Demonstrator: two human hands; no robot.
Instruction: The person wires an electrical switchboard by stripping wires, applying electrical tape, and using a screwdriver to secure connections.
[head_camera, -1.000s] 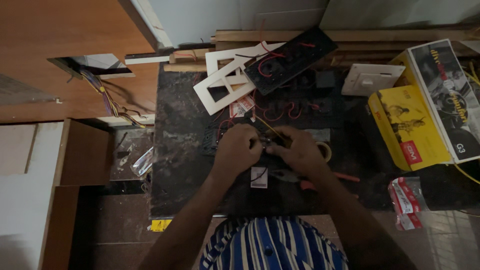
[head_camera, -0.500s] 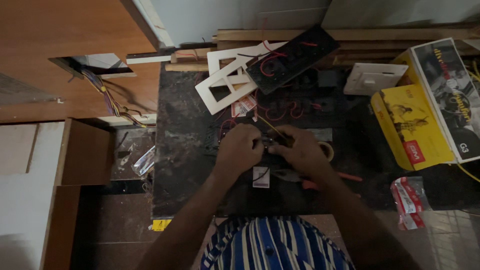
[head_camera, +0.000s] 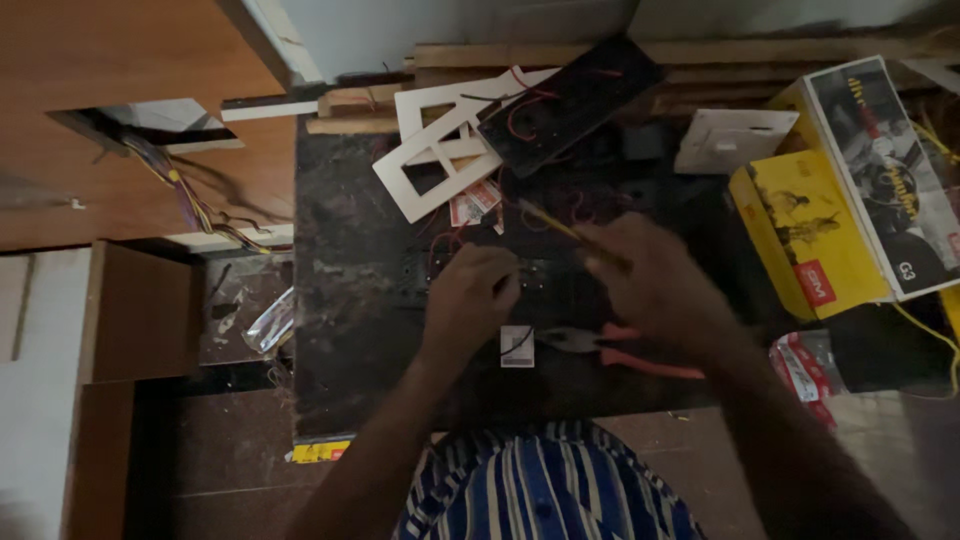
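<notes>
Both hands work low in the middle of the frame, above a blue-and-white striped shirt (head_camera: 545, 490) at the bottom edge. Left hand (head_camera: 468, 300) lies knuckles up with its fingers curled and pressed down on a dark plate (head_camera: 535, 275) that sits flat on the dark worktop (head_camera: 345, 270); whether it pinches anything under the fingers cannot be told. Right hand (head_camera: 655, 285), blurred, is closed around a thin yellowish tool (head_camera: 560, 225), perhaps a screwdriver, whose shaft slants up and to the left, its tip above the dark plate.

Just below the hands lie a small white card-like piece (head_camera: 517, 345) and a pair of pliers (head_camera: 615, 348) with orange-red grips, the metal nose pointing left. The worktop surface is scuffed, stained and matte. At lower right rests a crumpled red and white packet (head_camera: 800, 365).

Above the hands, thin red wires (head_camera: 445, 240) loop over the worktop. Farther up lie two white rectangular frames (head_camera: 440, 150) with cut-out windows, overlapping, and beside them a long black panel (head_camera: 570, 100) set on a slant with red wires on it. A white square switch plate (head_camera: 730, 140) sits to the right. At the right edge stand a yellow cardboard box (head_camera: 800, 230) and a white-and-black box (head_camera: 880, 170), touching. In the upper left, a brown wooden board (head_camera: 120, 60) has an opening from which coloured cables (head_camera: 180, 195) hang.
</notes>
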